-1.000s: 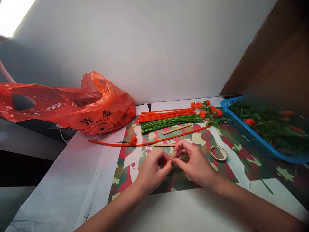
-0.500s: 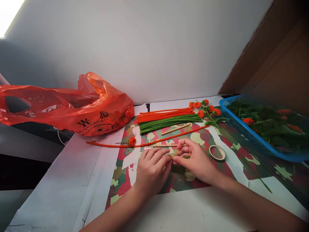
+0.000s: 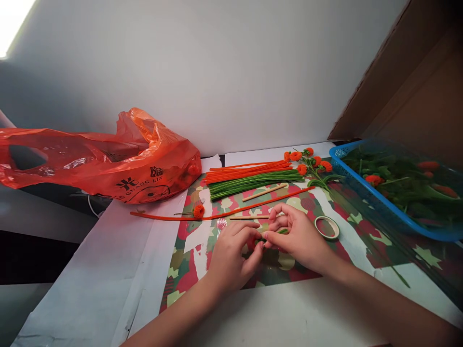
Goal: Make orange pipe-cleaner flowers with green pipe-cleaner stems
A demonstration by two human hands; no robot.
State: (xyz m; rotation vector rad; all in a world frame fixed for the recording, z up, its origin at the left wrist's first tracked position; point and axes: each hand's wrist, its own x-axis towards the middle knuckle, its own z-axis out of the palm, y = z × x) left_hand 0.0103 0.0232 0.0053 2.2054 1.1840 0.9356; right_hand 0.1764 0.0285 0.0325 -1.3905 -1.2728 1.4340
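My left hand [image 3: 236, 253] and my right hand [image 3: 298, 238] meet above the patterned mat, fingertips pinched close together. Between them is a short green pipe cleaner [image 3: 283, 232], mostly hidden by the fingers. One end of it pokes out beside my right fingers. Just beyond my hands lie a thin wooden stick [image 3: 249, 217] and a long orange pipe cleaner [image 3: 249, 208]. A small orange pipe-cleaner flower [image 3: 198, 211] with a wire stem rests to the left. Right of my right hand is a roll of tape [image 3: 327, 228].
Behind are bundles of orange pipe cleaners [image 3: 249, 171] and green pipe cleaners [image 3: 253, 183], with finished orange flowers [image 3: 311, 161] beside them. A blue basket [image 3: 390, 207] of flowers and leaves stands right. A red plastic bag [image 3: 144, 168] sits left, by the wall.
My left fingers have shifted slightly right and the thumb now shows apart below the index finger. More of the green piece shows between my hands.
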